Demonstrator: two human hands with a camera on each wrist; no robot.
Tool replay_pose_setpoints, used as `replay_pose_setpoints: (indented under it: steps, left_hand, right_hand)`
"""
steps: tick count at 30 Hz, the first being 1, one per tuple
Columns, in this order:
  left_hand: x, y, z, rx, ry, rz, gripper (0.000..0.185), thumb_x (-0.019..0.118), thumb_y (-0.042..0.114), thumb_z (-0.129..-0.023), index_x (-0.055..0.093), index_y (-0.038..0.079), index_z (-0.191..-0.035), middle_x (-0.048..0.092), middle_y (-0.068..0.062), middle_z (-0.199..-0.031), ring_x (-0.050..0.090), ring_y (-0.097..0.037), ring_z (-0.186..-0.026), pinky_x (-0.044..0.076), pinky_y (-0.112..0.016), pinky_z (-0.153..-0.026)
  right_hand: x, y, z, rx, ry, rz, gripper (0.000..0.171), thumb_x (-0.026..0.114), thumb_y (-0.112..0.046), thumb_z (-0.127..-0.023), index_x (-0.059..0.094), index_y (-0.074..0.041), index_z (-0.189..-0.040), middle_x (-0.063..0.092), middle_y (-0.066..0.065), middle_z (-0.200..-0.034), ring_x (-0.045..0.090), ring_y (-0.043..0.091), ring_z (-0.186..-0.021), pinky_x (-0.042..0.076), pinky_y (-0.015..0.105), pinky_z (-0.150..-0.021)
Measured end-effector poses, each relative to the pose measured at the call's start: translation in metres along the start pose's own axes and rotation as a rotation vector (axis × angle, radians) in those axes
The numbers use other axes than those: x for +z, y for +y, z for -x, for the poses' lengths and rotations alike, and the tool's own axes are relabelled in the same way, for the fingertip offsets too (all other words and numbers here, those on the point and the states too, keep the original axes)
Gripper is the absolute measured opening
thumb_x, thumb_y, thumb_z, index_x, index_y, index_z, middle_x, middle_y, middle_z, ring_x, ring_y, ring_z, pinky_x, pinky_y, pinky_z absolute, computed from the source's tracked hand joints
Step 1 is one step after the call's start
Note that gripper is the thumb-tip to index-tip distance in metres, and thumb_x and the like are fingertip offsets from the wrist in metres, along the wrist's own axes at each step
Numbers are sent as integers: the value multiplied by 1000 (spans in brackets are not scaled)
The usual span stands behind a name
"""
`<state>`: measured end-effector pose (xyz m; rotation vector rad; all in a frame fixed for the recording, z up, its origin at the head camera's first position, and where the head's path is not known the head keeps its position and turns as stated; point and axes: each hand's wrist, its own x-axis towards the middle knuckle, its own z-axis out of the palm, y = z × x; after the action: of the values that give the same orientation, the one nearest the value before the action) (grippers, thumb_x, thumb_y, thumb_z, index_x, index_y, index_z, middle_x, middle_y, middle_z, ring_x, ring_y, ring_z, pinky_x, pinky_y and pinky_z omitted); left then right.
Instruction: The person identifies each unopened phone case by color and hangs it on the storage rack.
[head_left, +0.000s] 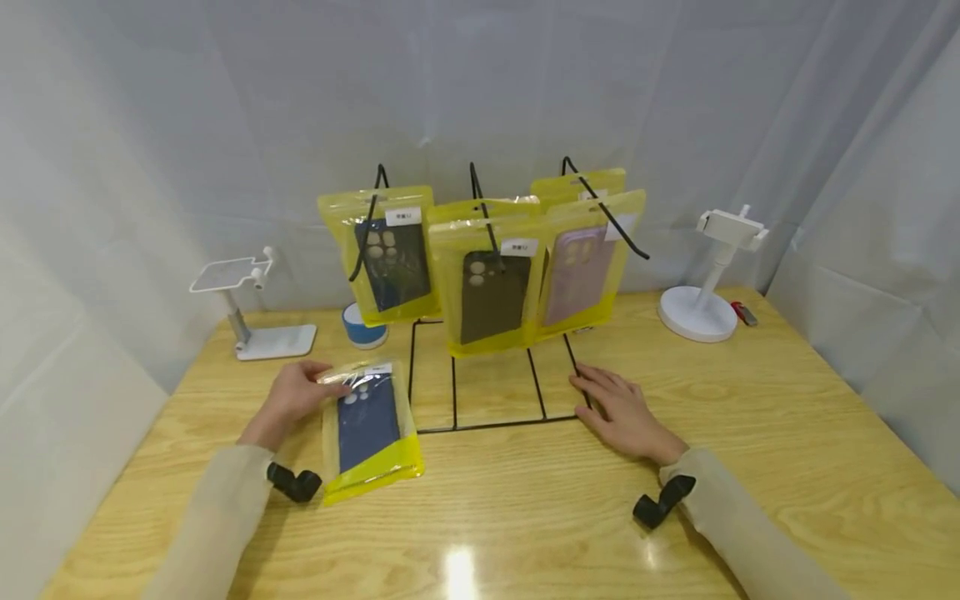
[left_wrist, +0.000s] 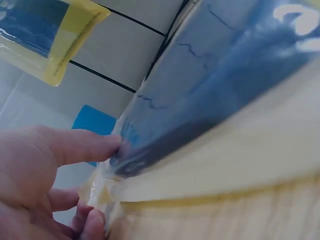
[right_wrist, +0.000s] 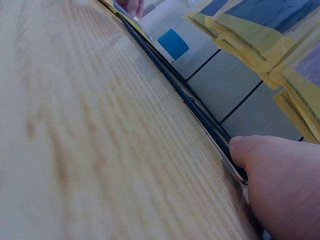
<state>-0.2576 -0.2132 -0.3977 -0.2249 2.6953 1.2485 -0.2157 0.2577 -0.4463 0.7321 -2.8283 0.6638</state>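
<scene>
My left hand (head_left: pixel 295 393) pinches the top left corner of a yellow-edged clear pouch (head_left: pixel 408 454) with a dark blue phone case (head_left: pixel 367 423) inside. In the left wrist view, the thumb lies on the front of the pouch and the fingers are behind it. The pouch slants over the table, left of a black wire display rack (head_left: pixel 498 426). My right hand (head_left: pixel 621 415) rests at the rack's front right corner with fingers extended. Its thumb touches the black base wire (right_wrist: pixel 200 111) in the right wrist view.
Several yellow pouches hang on the rack's hooks, holding a dark case (head_left: pixel 401 267), a black case (head_left: pixel 491 300) and a purple case (head_left: pixel 576 275). A blue-and-white round object (head_left: pixel 365 332) sits behind the left hand. White phone stands (head_left: pixel 279 341) (head_left: pixel 697 315) flank the rack.
</scene>
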Motion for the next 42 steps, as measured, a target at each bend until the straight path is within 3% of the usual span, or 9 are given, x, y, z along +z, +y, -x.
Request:
replay_pose_setpoints:
  steps: [5,8,12,15,18,25,31,36,42]
  left_hand:
    - [-4,3,1,-44,-45,-49,72,67,23,-85,37,-17,-137,40,-35,-139,45,-37,-118,40,-49,-103]
    - [-5,5,2,-61,-56,-65,71,64,24,-85,37,-18,-136,42,-35,-136,46,-38,-115,42,-48,-100]
    - [-6,3,5,-59,-33,-63,37,64,24,-84,57,-6,-103,56,-19,-94,50,-27,-86,45,-36,-73]
    - [-9,-1,9,-27,-18,-54,24,66,25,-84,51,6,-78,46,-2,-72,43,-18,-71,36,-29,-60]
    - [-12,-6,14,15,-16,-35,25,67,27,-86,54,8,-78,48,2,-72,43,-15,-71,38,-26,-60]
    - [-17,-8,26,135,-5,58,39,66,32,-91,59,-4,-106,59,-3,-86,52,-11,-76,46,-24,-64]
    - [-18,-4,40,197,10,122,49,68,36,-90,59,-4,-118,64,2,-90,57,-6,-79,51,-23,-72]
    - [-17,1,51,168,57,212,46,66,32,-92,58,-4,-119,62,14,-81,56,-1,-75,50,-22,-69]
    - [-19,8,61,98,114,278,39,61,42,-93,62,5,-107,62,20,-73,55,1,-73,47,-21,-70]
  right_hand:
    - [1,1,0,2,-1,-6,50,53,-29,-99,45,-8,-144,35,14,-154,31,37,-139,28,62,-99]
    - [1,2,0,3,0,-6,50,53,-29,-99,45,-8,-143,35,14,-154,31,36,-139,28,62,-99]
    - [3,1,0,1,-3,-15,50,53,-29,-98,45,-7,-143,35,14,-153,31,36,-139,27,62,-99]
    - [4,0,0,0,-12,-22,51,53,-30,-99,45,-8,-144,35,14,-154,31,37,-139,27,62,-99]
    - [5,0,0,2,-16,-13,51,53,-31,-99,45,-8,-144,35,14,-154,31,37,-140,27,62,-99]
    - [3,1,-1,6,-7,-14,51,54,-29,-98,46,-8,-143,35,14,-154,31,37,-139,27,62,-100]
    - [3,1,0,7,-5,-18,51,54,-29,-98,46,-8,-143,35,14,-154,31,37,-139,27,62,-99]
    - [3,2,0,8,-5,-16,51,54,-29,-98,45,-8,-143,35,14,-154,31,37,-139,27,61,-99]
    - [3,3,0,14,-10,-9,51,52,-31,-99,44,-9,-144,34,13,-154,30,37,-140,26,62,-99]
